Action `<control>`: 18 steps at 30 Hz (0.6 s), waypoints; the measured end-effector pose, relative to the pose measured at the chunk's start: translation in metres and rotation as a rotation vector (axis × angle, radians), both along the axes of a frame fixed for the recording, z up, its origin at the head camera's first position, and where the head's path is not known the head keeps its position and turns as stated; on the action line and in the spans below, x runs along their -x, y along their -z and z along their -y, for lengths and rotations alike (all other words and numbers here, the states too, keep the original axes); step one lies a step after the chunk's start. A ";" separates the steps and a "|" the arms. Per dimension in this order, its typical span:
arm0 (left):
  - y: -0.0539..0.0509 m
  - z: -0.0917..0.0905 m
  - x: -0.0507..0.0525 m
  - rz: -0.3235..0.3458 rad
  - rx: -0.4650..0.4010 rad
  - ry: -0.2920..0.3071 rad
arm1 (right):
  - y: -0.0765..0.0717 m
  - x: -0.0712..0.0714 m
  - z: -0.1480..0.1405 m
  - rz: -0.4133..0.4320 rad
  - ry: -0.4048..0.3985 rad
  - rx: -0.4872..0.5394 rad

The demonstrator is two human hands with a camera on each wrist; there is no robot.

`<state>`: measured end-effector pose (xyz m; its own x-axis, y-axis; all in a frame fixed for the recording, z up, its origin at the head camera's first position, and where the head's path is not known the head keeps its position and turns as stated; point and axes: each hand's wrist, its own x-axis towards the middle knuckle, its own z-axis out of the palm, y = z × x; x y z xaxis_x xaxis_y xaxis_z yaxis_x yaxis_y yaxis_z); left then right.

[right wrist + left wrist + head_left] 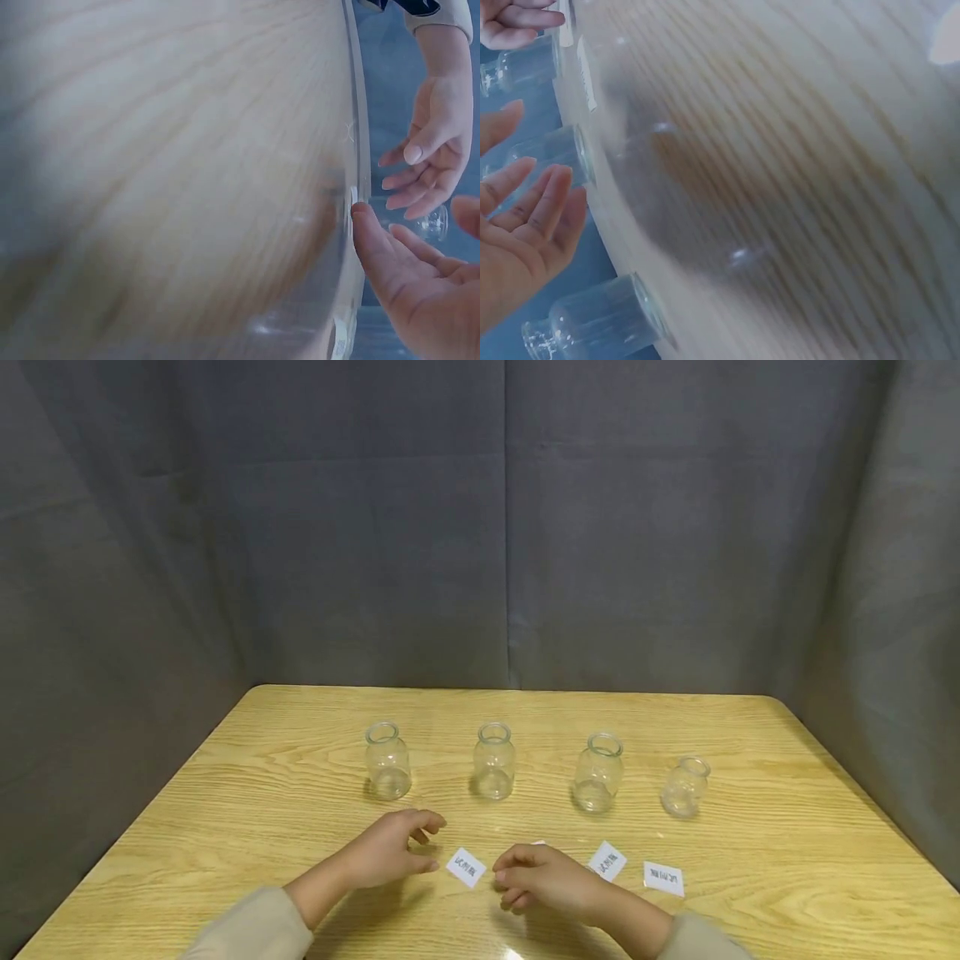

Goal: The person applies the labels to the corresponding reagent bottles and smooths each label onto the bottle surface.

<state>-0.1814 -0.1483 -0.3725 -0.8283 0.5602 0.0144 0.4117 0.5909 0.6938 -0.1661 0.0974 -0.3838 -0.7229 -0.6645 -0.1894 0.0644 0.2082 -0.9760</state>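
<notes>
A white label with printed characters (466,867) lies on the table between my two hands. Just left of it hovers my left hand (390,849), fingers loosely bent and holding nothing; the left wrist view shows its fingers (538,206) apart from any object. To the label's right is my right hand (547,881), also holding nothing, its fingers relaxed and close to the label's edge. Behind the right hand, another label (538,842) is mostly hidden. A third label (607,861) lies by the right wrist, and one more (663,878) farther right.
Glass jars stand in a row behind the hands: a far-left jar (388,764), a middle jar (494,764), a right jar (597,775) and a smaller jar (684,788) at the far right. All are upright and lidless. Grey curtains (375,527) surround the wooden table (225,827).
</notes>
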 end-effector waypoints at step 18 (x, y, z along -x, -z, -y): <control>0.010 -0.020 0.003 0.143 -0.039 -0.050 | 0.005 0.002 0.025 0.020 0.087 -0.013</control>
<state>-0.1839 -0.1281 -0.3821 -0.8504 0.5193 -0.0849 0.2777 0.5799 0.7659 -0.1678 0.0725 -0.3888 -0.7736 -0.5970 -0.2124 0.1018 0.2139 -0.9715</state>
